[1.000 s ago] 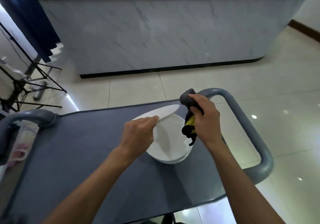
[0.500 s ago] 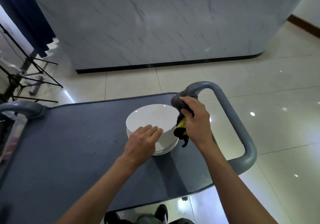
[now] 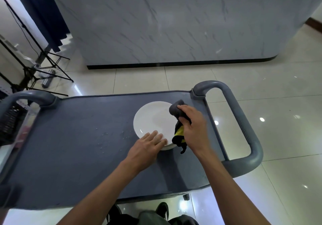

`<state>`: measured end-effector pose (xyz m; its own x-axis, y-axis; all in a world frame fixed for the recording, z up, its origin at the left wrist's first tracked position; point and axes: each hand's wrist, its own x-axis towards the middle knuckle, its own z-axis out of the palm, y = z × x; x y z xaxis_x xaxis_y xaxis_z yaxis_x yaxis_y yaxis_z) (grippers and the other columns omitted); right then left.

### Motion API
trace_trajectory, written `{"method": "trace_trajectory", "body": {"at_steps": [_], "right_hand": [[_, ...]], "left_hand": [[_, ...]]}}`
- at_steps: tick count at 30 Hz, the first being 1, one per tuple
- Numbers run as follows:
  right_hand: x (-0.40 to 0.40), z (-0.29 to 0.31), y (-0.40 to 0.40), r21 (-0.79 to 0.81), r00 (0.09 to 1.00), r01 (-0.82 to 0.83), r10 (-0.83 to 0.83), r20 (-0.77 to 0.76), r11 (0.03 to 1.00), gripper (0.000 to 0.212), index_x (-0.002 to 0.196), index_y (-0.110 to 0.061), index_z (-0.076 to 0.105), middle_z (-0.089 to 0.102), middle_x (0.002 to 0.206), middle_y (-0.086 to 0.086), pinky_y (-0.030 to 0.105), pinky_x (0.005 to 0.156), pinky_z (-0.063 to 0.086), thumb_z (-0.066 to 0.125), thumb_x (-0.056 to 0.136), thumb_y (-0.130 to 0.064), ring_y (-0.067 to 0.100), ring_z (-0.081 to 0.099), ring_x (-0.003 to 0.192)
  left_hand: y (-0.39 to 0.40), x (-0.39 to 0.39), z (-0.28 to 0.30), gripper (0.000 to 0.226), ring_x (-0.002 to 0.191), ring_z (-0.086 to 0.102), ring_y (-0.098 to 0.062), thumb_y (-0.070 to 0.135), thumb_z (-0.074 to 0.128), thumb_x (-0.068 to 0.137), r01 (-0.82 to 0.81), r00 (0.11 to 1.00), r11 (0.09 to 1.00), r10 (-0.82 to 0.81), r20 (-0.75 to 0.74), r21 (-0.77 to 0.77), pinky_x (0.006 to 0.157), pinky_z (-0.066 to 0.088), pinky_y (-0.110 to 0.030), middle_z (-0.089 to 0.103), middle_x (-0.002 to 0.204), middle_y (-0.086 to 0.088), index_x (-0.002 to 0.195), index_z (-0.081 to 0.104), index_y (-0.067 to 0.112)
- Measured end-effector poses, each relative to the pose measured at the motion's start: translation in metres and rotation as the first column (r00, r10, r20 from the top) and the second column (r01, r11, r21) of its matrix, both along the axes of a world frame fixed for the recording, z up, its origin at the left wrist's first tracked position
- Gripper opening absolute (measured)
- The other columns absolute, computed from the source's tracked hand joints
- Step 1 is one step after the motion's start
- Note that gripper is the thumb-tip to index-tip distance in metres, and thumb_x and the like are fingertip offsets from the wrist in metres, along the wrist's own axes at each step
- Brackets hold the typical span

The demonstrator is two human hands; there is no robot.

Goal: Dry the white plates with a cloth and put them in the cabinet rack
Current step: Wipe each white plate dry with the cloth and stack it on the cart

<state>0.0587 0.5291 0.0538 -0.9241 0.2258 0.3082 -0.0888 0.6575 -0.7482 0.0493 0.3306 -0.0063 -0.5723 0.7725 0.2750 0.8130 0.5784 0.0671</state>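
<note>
A small stack of white plates (image 3: 151, 120) lies on the grey cart top (image 3: 78, 146), toward its right end. My left hand (image 3: 148, 144) rests flat on the near rim of the top plate, fingers straight. My right hand (image 3: 191, 127) grips a bunched grey and yellow cloth (image 3: 177, 111) and presses it against the right side of the top plate. Part of the cloth hangs down below my right hand.
The cart has curved grey handles, one on the right (image 3: 244, 120) and one on the left (image 3: 26, 97). Water drops (image 3: 111, 136) spot the cart top left of the plates. A marble counter front (image 3: 174, 24) stands ahead; black tripod legs (image 3: 43, 64) stand at the left.
One second ago my left hand held the top plate tilted up on edge. The plate has come down flat on the stack, my left hand lies on it, and the cloth has moved onto its surface.
</note>
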Motion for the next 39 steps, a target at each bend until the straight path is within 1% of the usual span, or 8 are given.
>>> {"method": "trace_trajectory", "body": {"at_steps": [6, 11, 14, 19, 23, 28, 34, 39], "right_hand": [[0.003, -0.004, -0.005, 0.009, 1.000, -0.019, 0.019, 0.007, 1.000, 0.039, 0.125, -0.012, 0.066, 0.063, 0.126, 0.000, 0.022, 0.103, 0.039, 0.063, 0.090, 0.004, 0.020, 0.054, 0.117], [0.003, -0.003, -0.016, -0.031, 0.999, -0.042, 0.043, 0.027, 0.999, 0.040, 0.125, -0.012, 0.066, 0.063, 0.127, 0.000, 0.021, 0.105, 0.038, 0.064, 0.089, 0.004, 0.020, 0.053, 0.119], [0.001, 0.000, -0.030, -0.091, 0.998, -0.057, 0.059, 0.024, 0.994, 0.039, 0.125, -0.013, 0.066, 0.063, 0.128, -0.002, 0.030, 0.107, 0.040, 0.064, 0.089, 0.003, 0.019, 0.053, 0.120], [-0.008, 0.007, -0.068, -0.201, 0.994, -0.098, 0.104, 0.018, 0.975, 0.038, 0.123, -0.017, 0.066, 0.060, 0.119, -0.016, 0.028, 0.104, 0.040, 0.063, 0.090, 0.000, 0.016, 0.054, 0.119], [-0.017, 0.004, -0.107, -0.235, 0.986, -0.145, 0.160, 0.046, 0.961, 0.038, 0.123, -0.019, 0.066, 0.063, 0.123, -0.011, 0.030, 0.106, 0.041, 0.064, 0.090, -0.002, 0.016, 0.055, 0.119], [-0.029, -0.014, -0.164, -0.282, 0.981, -0.131, 0.165, 0.101, 0.950, 0.037, 0.122, -0.023, 0.066, 0.065, 0.123, -0.010, 0.023, 0.104, 0.042, 0.064, 0.090, -0.005, 0.008, 0.057, 0.116], [-0.047, -0.050, -0.233, -0.247, 0.952, -0.135, 0.194, 0.237, 0.960, 0.035, 0.123, -0.021, 0.067, 0.065, 0.126, -0.008, 0.028, 0.105, 0.044, 0.065, 0.090, -0.009, 0.011, 0.057, 0.117], [-0.064, -0.078, -0.283, -0.198, 0.917, -0.133, 0.196, 0.346, 0.971, 0.037, 0.127, -0.015, 0.066, 0.064, 0.129, 0.001, 0.033, 0.106, 0.044, 0.066, 0.090, -0.009, 0.018, 0.057, 0.119]], "left_hand": [[-0.005, 0.004, -0.007, 0.039, 0.120, 0.060, -0.035, -0.006, 0.068, 0.077, -0.021, 0.998, 0.999, 0.018, 0.054, 0.043, 0.094, 0.053, -0.045, 0.066, 0.120, -0.008, 0.113, 0.069, 0.007], [-0.010, 0.005, -0.003, 0.012, 0.098, 0.071, -0.026, 0.001, 0.071, 0.084, -0.073, 0.994, 0.953, 0.046, 0.097, 0.293, 0.074, 0.059, -0.038, 0.072, 0.089, 0.000, 0.085, 0.072, 0.012], [-0.018, 0.004, 0.003, 0.014, 0.079, 0.072, -0.026, 0.015, 0.066, 0.089, -0.252, 0.962, 0.868, 0.175, 0.210, 0.427, 0.060, 0.056, -0.038, 0.072, 0.077, -0.002, 0.078, 0.072, 0.011], [-0.033, 0.001, 0.020, 0.007, 0.075, 0.071, -0.006, 0.009, 0.076, 0.086, -0.547, 0.821, 0.582, 0.233, 0.522, 0.601, 0.070, 0.055, -0.021, 0.076, 0.087, 0.011, 0.089, 0.078, 0.015], [-0.060, 0.003, 0.021, 0.014, 0.091, 0.072, -0.011, 0.014, 0.070, 0.092, -0.719, 0.620, 0.416, 0.023, 0.784, 0.556, 0.078, 0.058, -0.025, 0.076, 0.096, 0.009, 0.103, 0.076, 0.022], [-0.101, 0.012, 0.010, 0.028, 0.097, 0.073, -0.023, 0.016, 0.069, 0.090, -0.825, 0.473, 0.229, -0.223, 0.853, 0.517, 0.076, 0.060, -0.032, 0.076, 0.107, -0.004, 0.118, 0.069, 0.014], [-0.162, 0.007, -0.025, 0.035, 0.099, 0.072, -0.026, 0.002, 0.074, 0.086, -0.905, 0.389, 0.150, -0.093, 0.917, 0.399, 0.082, 0.061, -0.040, 0.075, 0.109, -0.002, 0.118, 0.068, 0.013], [-0.206, -0.012, -0.051, 0.035, 0.094, 0.071, -0.019, 0.000, 0.074, 0.083, -0.937, 0.322, 0.190, 0.131, 0.938, 0.295, 0.087, 0.058, -0.048, 0.075, 0.104, 0.004, 0.106, 0.070, 0.026]]}}
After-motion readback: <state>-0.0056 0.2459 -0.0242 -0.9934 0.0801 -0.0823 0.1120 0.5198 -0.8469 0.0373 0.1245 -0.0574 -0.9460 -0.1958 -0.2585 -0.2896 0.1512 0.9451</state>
